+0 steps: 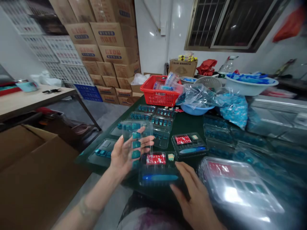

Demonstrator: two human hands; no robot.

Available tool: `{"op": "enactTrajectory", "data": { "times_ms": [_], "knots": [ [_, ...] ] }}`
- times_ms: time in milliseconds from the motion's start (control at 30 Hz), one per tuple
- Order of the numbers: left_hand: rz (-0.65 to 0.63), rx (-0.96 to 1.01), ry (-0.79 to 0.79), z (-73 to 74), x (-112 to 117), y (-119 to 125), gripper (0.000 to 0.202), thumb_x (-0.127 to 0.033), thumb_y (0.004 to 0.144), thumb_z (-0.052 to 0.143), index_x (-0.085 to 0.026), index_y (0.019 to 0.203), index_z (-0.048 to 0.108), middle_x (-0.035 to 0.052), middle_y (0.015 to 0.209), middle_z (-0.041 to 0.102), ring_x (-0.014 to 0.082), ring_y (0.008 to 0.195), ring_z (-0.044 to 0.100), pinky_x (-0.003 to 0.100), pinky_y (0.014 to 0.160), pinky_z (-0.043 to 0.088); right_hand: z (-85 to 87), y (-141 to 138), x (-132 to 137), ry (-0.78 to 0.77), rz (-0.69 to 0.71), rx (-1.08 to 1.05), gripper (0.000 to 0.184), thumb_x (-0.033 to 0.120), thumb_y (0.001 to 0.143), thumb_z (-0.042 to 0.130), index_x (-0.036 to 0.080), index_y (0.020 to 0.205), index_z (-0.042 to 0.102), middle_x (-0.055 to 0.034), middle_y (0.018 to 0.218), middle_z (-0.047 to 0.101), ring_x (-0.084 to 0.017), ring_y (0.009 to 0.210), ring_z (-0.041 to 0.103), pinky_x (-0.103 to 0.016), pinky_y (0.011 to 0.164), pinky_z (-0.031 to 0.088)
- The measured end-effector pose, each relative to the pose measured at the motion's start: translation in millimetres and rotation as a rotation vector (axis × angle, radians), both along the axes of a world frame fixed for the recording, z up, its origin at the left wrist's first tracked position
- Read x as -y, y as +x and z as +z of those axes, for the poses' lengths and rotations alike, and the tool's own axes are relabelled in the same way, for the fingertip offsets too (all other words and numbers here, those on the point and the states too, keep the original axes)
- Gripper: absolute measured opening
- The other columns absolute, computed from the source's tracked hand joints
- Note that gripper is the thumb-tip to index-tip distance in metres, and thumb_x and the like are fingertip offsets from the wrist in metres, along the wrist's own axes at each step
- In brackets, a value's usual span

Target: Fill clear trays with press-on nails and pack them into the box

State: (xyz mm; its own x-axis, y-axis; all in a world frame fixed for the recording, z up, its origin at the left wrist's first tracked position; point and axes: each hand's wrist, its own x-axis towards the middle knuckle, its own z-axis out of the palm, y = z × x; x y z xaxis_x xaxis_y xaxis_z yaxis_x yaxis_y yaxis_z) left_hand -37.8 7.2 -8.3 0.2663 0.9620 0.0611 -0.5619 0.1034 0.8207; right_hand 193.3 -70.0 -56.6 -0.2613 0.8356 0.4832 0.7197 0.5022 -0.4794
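Blister tray (pixel 136 135) in left hand (pixel 127 155); right hand (pixel 194 195) beside black tray (pixel 141 169).

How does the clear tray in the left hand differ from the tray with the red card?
The clear tray is raised in the left hand, while the red-card tray lies on the table. The clear tray shows teal pieces; the red-card tray holds a red card and a blue stick. Both are plastic trays.
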Motion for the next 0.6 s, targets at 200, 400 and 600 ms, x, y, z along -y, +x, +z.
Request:
{"op": "enactTrajectory", "data": {
  "times_ms": [200,400,600],
  "knots": [
    [-0.056,-0.724,0.417,21.0,-8,16,0.058,-0.048,0.073,0.055,-0.021,0.124,0.049,0.0098,0.120,0.054,0.0304,0.109,0.047,0.044,0.094,0.033,-37.0,5,19,-0.024,-0.047,-0.009,0.041,0.020,0.087,0.045,0.017,0.128,0.040,-0.0140,0.120,0.049,-0.024,0.110,0.050,-0.039,0.087,0.050],
    [-0.004,-1.576,0.782,2.6,7,54,0.075,-0.051,0.056,0.068,-0.023,0.124,0.050,0.0133,0.118,0.049,0.0330,0.104,0.043,0.048,0.084,0.033,-49.0,2,23,0.054,-0.080,-0.020,0.037,0.015,0.086,0.046,0.016,0.123,0.046,-0.0147,0.116,0.052,-0.025,0.107,0.052,-0.042,0.084,0.051],
    [-0.023,-1.794,0.847,-16.5,10,61,0.080,-0.053,0.055,0.065,-0.020,0.125,0.047,0.0170,0.120,0.047,0.0358,0.104,0.040,0.048,0.081,0.031,-56.4,7,24,0.076,-0.108,-0.055,0.034,0.013,0.085,0.046,0.016,0.118,0.050,-0.0138,0.111,0.055,-0.024,0.102,0.055,-0.039,0.081,0.053]
  ]
}}
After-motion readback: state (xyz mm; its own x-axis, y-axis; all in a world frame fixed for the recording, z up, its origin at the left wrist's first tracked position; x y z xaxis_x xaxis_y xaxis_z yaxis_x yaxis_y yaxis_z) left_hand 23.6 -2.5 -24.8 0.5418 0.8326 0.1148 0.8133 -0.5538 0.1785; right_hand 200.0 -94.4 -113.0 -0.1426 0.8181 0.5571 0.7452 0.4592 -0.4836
